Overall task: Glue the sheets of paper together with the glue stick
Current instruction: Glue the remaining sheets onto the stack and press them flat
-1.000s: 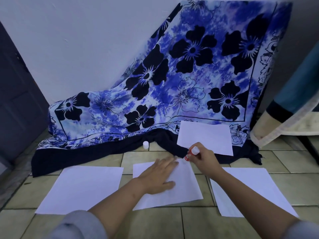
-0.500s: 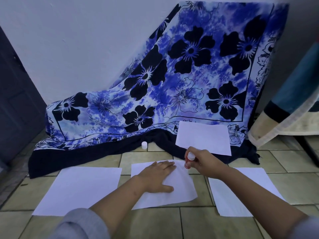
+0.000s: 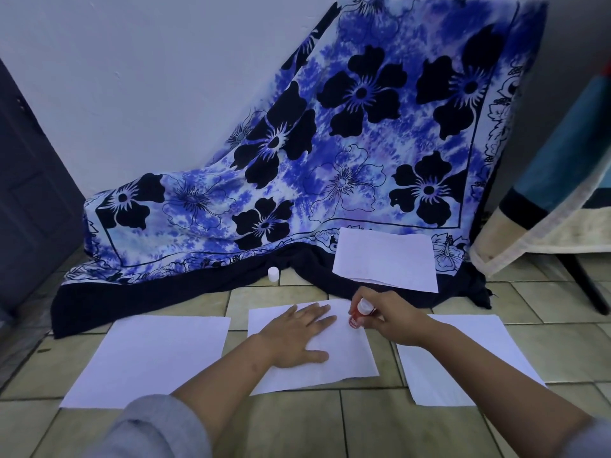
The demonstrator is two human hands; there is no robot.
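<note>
- R hand (image 3: pixel 393 320): fingers curled round the glue stick (image 3: pixel 359 314), gripping it near-upright, white end up, red end down.
- Glue stick's lower end sits at the far right corner of the middle sheet (image 3: pixel 347 365); whether it actually touches the paper can't be told.
- L hand (image 3: pixel 297 335): spread flat, palm down, pressing the middle sheet onto the floor (image 3: pixel 363 424); fingers point away from the person, thumb out to the right.
- L fingertips are just beside the glue stick, not touching it.
- Middle sheet: white, lies slightly skewed on the tiled floor, directly in front of the person.
- Left sheet (image 3: pixel 148 358): white, flat on the tiles, beside the middle sheet w/ a gap between them.
- Right sheet (image 3: pixel 429 381): white, flat on the tiles, partly under the R forearm.
- Far sheet (image 3: pixel 385 259): white, rests on the lower edge of the floral cloth (image 3: pixel 330 160), just beyond the R hand.
- Small white cap (image 3: pixel 273 275): stands on the floor at the cloth's dark hem, apart from the sheets.
- Cloth: blue and white w/ dark flowers, draped against the wall (image 3: pixel 132 77).
- Grey sleeve (image 3: pixel 158 428) on the L arm, at the bottom edge.
- Dark door (image 3: pixel 26 193) at far left.
</note>
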